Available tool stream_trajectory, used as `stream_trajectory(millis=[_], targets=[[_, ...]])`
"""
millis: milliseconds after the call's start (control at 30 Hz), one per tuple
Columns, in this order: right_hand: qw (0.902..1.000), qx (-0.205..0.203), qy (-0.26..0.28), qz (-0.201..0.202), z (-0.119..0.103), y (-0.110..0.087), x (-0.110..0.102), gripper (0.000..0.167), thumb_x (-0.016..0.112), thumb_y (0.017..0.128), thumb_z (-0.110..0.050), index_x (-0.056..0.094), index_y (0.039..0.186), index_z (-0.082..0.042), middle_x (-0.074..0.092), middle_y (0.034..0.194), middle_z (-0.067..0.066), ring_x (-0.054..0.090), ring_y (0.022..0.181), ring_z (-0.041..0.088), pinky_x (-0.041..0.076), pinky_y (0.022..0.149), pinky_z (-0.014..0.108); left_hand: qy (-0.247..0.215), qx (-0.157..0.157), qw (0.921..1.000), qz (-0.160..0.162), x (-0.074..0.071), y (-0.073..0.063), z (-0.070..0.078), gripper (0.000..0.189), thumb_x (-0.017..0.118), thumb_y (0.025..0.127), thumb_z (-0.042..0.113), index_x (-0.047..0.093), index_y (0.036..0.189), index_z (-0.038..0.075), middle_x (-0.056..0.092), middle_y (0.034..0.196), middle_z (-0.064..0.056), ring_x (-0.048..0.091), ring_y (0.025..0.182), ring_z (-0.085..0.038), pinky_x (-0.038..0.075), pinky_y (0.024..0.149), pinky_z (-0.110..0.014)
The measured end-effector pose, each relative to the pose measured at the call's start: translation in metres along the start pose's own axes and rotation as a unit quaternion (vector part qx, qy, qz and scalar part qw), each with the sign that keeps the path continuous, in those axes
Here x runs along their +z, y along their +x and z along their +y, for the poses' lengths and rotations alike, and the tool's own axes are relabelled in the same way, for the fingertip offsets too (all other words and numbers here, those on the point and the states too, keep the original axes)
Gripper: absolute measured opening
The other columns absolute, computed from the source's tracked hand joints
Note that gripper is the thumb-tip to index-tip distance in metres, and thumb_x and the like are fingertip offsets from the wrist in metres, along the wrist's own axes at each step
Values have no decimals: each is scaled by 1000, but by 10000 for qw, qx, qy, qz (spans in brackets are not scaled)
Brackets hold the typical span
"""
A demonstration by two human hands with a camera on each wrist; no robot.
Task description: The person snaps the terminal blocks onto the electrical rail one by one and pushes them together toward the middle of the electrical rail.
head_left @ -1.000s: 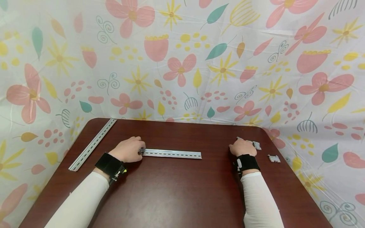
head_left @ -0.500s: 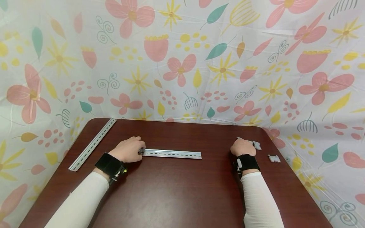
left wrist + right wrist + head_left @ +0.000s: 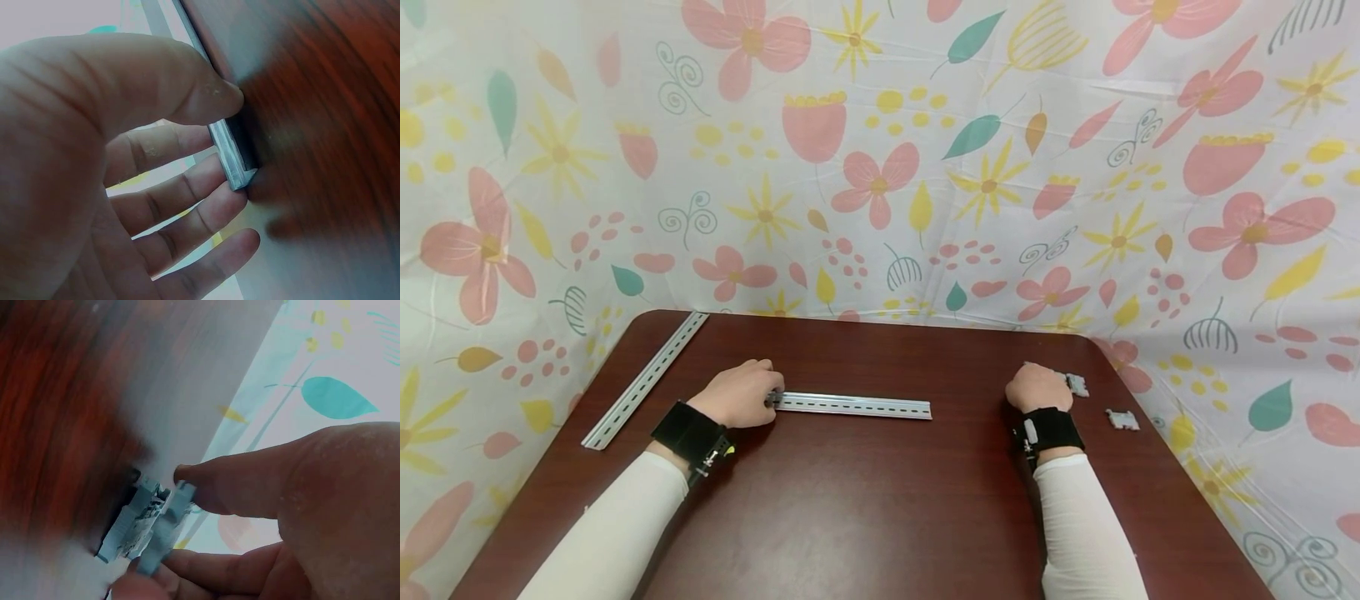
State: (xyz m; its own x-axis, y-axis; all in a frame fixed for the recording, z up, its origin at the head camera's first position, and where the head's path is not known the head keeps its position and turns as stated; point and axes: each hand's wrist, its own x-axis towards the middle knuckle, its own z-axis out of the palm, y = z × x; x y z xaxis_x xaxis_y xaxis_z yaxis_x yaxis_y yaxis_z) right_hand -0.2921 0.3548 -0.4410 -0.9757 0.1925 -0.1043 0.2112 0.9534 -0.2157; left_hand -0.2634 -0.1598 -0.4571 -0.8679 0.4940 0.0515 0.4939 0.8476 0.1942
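Note:
My left hand grips the left end of a slotted metal DIN rail lying across the table. In the left wrist view the thumb is on one edge of the rail and fingertips are on the other. At the right side, my right hand pinches a small grey terminal block between thumb and fingers. Right beside it is another grey block; whether the two touch I cannot tell. The head view hides the pinched block behind the hand.
A second slotted rail lies slanted along the table's left edge. Grey blocks sit just right of my right hand, and one more block lies nearer the right edge. A flowered curtain hangs behind the brown table.
My right hand's fingers have drawn in slightly and the hand has shifted a little to the right. The left hand and the rail stay in place.

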Motion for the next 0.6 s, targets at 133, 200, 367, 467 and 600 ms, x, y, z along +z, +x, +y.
stream_trajectory(millis=[133,200,367,467,600], targets=[[9999,59,52,96,-2,1,1,33,53,105,-15,78,94,4,71,109,37,69,85,47,59,69,60,-20,-5,10000,-4,0,0,0,20,83,86,11,81,106,13,57,93,1,54,88,-21,52,71,-40],[9998,125,82,140,-4,2,1,35,52,106,-16,78,102,7,69,115,41,70,90,50,60,72,63,-40,1,10000,-9,0,-1,1,20,83,86,11,81,105,13,57,93,1,54,88,-21,52,71,-40],[9995,90,39,297,-9,3,3,42,49,105,-17,73,118,15,64,122,47,69,99,57,60,76,67,-55,30,10000,-13,0,-1,1,19,82,86,10,80,104,13,56,93,1,54,88,-21,52,71,-40],[9993,-40,-42,381,-10,7,8,46,49,107,-19,70,122,18,61,122,47,66,104,60,59,81,69,-40,30,10000,-7,-1,0,1,19,82,86,11,80,105,13,57,93,1,54,88,-21,52,71,-40],[9992,-124,26,375,-16,9,13,51,48,111,-23,65,129,21,58,125,47,64,109,61,56,89,71,23,1,10000,-24,1,0,-1,20,83,86,13,81,106,14,58,93,1,55,88,-21,52,72,-40]])
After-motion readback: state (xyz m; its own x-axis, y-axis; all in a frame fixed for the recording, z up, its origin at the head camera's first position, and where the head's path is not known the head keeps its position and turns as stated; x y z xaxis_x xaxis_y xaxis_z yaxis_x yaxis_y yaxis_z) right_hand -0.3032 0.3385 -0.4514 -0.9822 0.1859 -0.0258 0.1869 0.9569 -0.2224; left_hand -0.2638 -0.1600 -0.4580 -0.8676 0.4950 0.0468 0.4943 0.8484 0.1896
